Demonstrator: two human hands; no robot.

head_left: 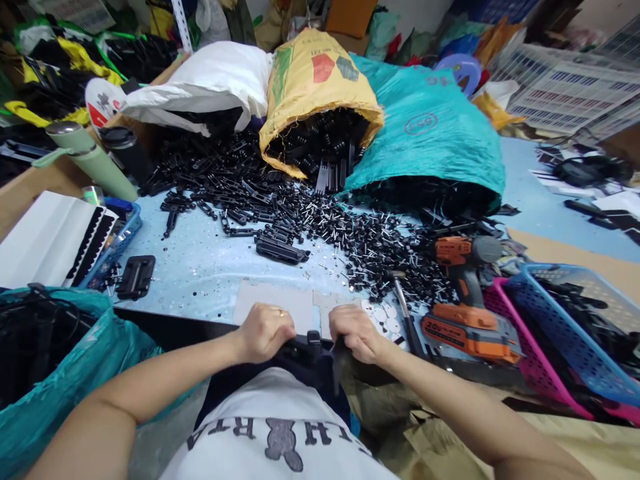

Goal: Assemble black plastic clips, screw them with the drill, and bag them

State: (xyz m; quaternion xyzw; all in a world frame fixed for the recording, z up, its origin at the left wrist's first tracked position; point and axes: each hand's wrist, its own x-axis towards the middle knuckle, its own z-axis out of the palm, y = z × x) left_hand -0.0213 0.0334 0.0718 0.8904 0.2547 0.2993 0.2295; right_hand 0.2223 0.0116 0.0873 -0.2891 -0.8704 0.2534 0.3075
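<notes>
1. Small black plastic piece: held at the near edge of the pale blue surface, just in front of my body and directly between my two hands.
2. Long axis: it appears to run left to right, from one hand to the other, with a short stub standing up at the middle. Both hands are equally near, one at each end.
3. Left hand: my fingers are curled shut over the left end of the piece.
4. Right hand: my fingers are curled shut over the right end. A dark strip hangs below this hand; I cannot tell whether it belongs to the same piece.
5. Surroundings: a grey cardboard sheet lies just beyond my knuckles, and a heap of loose black plastic parts lies farther off. An orange cordless drill stands to the right, well apart from my right hand.
6. Hidden: my fingers cover both ends of the piece. Its outline is hard to make out against my dark clothing, and my fingertips do not show.
</notes>
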